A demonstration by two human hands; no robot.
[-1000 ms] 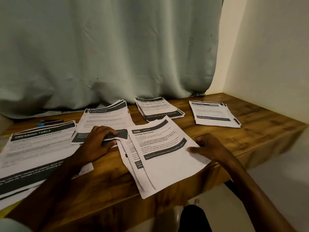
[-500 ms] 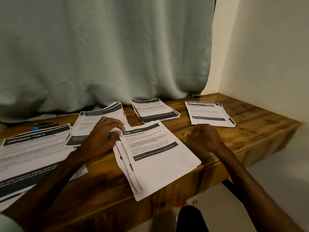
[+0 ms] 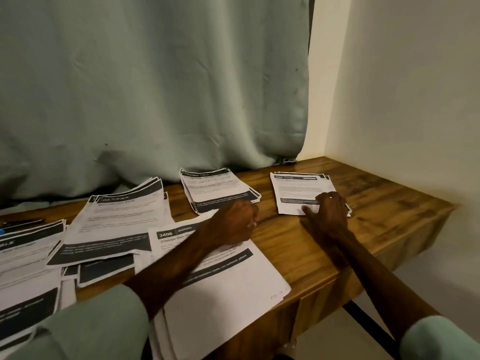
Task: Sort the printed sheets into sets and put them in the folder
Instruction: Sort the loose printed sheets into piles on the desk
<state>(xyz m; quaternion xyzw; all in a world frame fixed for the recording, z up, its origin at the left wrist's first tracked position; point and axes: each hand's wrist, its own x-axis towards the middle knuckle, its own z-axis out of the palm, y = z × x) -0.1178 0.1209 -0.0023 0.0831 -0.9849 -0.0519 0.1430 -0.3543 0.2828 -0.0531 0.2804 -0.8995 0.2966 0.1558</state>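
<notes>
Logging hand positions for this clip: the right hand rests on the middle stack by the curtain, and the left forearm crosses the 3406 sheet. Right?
Not quite. The head view shows the right hand on the far-right stack near the wall, not the middle stack. The left forearm does cross the 3406 sheet.

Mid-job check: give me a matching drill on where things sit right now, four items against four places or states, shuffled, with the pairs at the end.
Things:
1 right hand
2 left hand
3 sheet headed 3406
4 pen

Places or states:
A far left, by the curtain
B overhangs the front edge of the table
C rests on the far right stack
D fingers curled, over the top of the sheet headed 3406

Pairs: 1-C; 2-D; 3-B; 4-A
</notes>
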